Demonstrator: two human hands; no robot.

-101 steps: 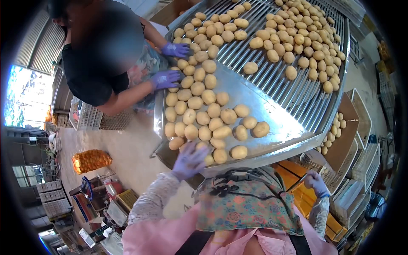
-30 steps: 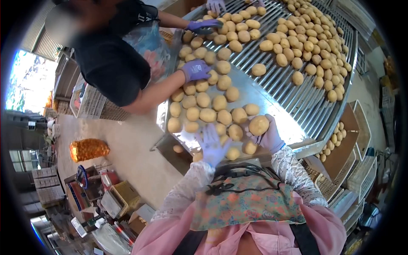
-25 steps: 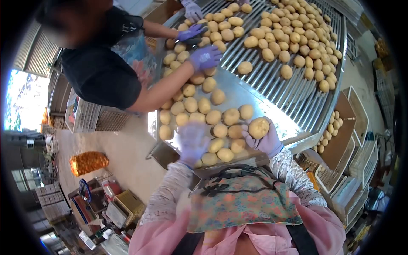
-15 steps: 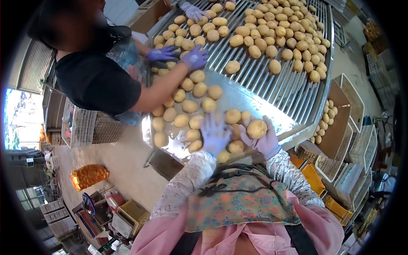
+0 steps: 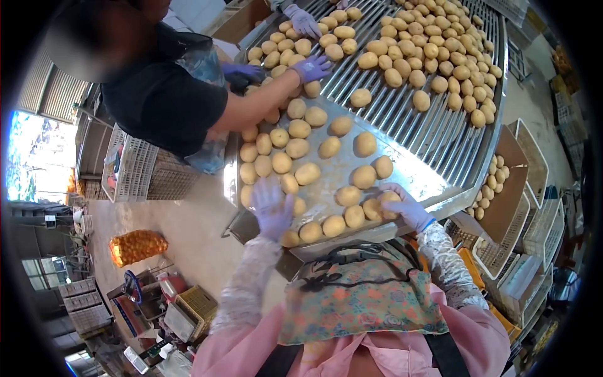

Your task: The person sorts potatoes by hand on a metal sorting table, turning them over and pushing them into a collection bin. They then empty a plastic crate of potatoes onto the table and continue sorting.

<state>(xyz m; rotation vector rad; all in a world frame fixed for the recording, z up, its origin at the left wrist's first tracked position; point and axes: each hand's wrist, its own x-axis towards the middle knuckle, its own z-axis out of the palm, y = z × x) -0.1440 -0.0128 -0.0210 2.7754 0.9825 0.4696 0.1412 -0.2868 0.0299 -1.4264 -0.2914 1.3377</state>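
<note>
Many round yellow-brown potatoes point(image 5: 307, 173) lie on a metal tray point(image 5: 402, 171) in front of me. My left hand point(image 5: 272, 209), in a pale purple glove, is spread open over the potatoes near the tray's left front edge and grips none. On the right, my right hand point(image 5: 407, 208), gloved alike, has its fingers curled round a potato point(image 5: 389, 204) at the front edge. A row of potatoes point(image 5: 333, 225) runs between my two hands along that edge.
A co-worker point(image 5: 164, 100) leans in from the left, purple-gloved hands among potatoes. Another gloved hand point(image 5: 303, 22) reaches in at the top. Metal rollers point(image 5: 402, 125) carry a potato heap point(image 5: 433, 50). Crates point(image 5: 534, 213) stand right; a full net bag point(image 5: 138, 247) lies on the floor.
My left hand has moved left across the tray. My right hand has lowered its potato to the front edge. Potatoes between my hands have spread out, and the view has shifted.
</note>
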